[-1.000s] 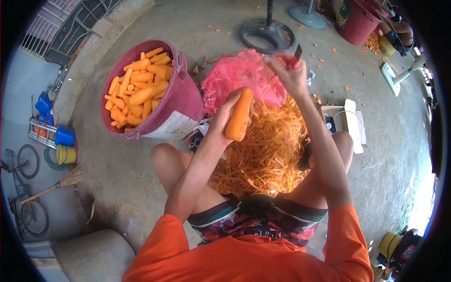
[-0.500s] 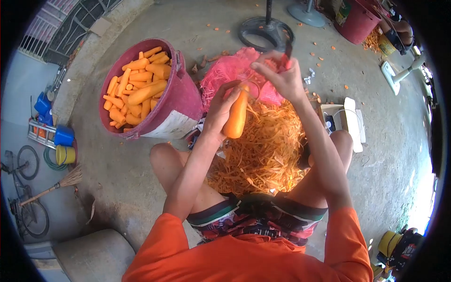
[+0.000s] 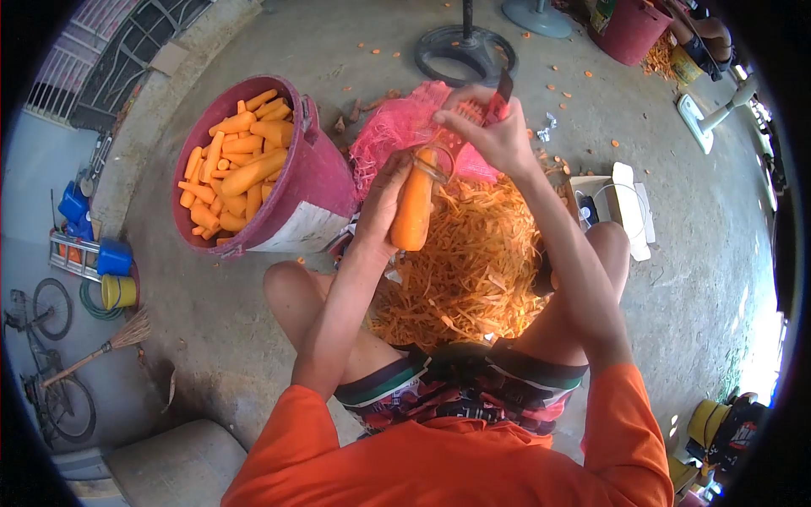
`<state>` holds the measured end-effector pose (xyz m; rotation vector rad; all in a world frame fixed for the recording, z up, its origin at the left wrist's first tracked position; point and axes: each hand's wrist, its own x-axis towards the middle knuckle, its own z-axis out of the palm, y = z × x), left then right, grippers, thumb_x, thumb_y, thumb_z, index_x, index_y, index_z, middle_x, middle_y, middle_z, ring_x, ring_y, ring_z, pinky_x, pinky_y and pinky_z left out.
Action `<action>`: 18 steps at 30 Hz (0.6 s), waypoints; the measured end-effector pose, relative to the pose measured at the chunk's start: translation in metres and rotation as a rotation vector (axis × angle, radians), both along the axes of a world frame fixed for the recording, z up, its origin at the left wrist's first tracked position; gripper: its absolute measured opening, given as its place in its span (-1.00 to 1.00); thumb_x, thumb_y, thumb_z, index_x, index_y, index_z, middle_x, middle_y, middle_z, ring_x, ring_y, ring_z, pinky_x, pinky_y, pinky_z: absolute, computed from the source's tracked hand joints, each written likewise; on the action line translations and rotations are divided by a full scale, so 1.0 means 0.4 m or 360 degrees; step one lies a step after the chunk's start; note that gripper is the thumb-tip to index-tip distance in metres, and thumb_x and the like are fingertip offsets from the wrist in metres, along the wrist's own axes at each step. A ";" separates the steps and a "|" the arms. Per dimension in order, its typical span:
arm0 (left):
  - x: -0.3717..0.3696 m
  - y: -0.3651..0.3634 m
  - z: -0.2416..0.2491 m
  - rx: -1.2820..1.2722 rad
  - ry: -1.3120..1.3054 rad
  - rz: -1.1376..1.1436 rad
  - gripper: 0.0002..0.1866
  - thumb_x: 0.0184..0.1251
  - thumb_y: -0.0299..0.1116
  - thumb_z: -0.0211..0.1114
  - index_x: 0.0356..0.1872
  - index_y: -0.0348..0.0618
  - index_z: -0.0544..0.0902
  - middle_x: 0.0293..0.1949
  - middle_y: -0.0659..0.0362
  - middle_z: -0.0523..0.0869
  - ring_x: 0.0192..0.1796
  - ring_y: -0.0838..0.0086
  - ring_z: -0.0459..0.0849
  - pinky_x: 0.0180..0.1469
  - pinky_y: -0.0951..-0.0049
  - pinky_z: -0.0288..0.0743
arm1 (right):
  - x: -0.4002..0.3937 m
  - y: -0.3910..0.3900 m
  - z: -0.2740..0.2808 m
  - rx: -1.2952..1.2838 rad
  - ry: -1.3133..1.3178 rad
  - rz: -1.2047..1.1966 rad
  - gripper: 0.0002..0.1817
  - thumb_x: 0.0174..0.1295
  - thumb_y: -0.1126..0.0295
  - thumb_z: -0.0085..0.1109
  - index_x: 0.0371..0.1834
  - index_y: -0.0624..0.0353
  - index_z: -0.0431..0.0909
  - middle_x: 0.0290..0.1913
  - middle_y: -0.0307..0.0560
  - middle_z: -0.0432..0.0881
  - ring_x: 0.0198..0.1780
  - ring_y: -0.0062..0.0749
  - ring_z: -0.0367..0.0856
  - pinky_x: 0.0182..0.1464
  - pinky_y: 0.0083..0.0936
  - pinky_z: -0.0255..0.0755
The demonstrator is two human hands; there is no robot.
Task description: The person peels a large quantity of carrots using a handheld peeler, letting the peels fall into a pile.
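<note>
My left hand (image 3: 380,198) is wrapped round a carrot (image 3: 412,213), its narrow end pointing up and away from me. In my right hand (image 3: 494,135) is a peeler (image 3: 443,163), its thin looped head against the carrot's upper end. A dark blade with a red part (image 3: 503,91) also sticks up from that hand; how it is held is partly hidden. Below both hands lies a big heap of orange carrot peelings (image 3: 473,262) between my legs. Pink mesh sacking (image 3: 393,127) is bunched just beyond the hands.
A large pink tub (image 3: 321,182) full of peeled carrots stands at left. An open white box (image 3: 623,203) sits right of the heap. Round dark stand base (image 3: 431,59) ahead; carrot bits dot the floor. Another person's legs (image 3: 710,42) show at far right, near a second tub (image 3: 629,34).
My right hand has moved slightly left and down, and the peeler head now sits across the carrot's upper end. The carrot has tilted slightly; the whole view has shifted a little.
</note>
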<state>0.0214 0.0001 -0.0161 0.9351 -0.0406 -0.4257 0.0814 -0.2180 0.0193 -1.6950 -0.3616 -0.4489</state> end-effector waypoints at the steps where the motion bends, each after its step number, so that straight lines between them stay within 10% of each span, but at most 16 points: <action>1: 0.008 0.003 -0.004 -0.0012 0.0075 -0.0029 -0.61 0.63 -0.04 0.22 0.25 -0.06 0.58 -0.01 0.13 0.72 -0.12 0.46 0.74 -0.27 0.49 0.71 | -0.010 0.010 -0.005 0.0008 -0.0117 0.0073 -0.80 0.32 0.32 0.51 -0.21 0.24 0.77 -0.33 -0.24 0.81 -0.29 -0.76 0.67 -0.29 -0.65 0.52; 11: 0.007 0.025 -0.022 -0.0328 0.0234 -0.0100 -0.64 0.66 -0.08 0.14 0.17 -0.13 0.62 -0.05 0.12 0.74 -0.13 0.42 0.74 -0.25 0.41 0.72 | 0.020 -0.010 -0.006 -0.0065 0.0060 -0.0191 -0.81 0.32 0.38 0.49 -0.15 0.25 0.73 -0.31 -0.27 0.78 -0.34 -0.65 0.71 -0.36 -0.63 0.52; 14: 0.010 0.004 -0.001 -0.0296 0.0249 0.0037 -0.64 0.65 -0.09 0.16 0.17 -0.13 0.63 -0.04 0.13 0.75 -0.10 0.45 0.76 -0.24 0.40 0.73 | -0.073 0.067 0.020 0.0240 0.0018 0.0581 -0.85 0.24 0.53 0.52 -0.19 0.28 0.74 -0.19 -0.18 0.81 -0.18 -0.59 0.74 -0.07 -0.53 0.65; 18: -0.001 0.011 -0.010 -0.0240 0.0242 0.0106 -0.64 0.64 -0.07 0.19 0.14 -0.13 0.63 -0.07 0.14 0.76 -0.15 0.51 0.78 -0.30 0.49 0.71 | -0.084 0.084 0.007 0.0071 -0.0042 0.0612 -0.82 0.20 0.55 0.54 -0.18 0.29 0.75 -0.15 -0.14 0.81 -0.10 -0.56 0.75 -0.02 -0.52 0.64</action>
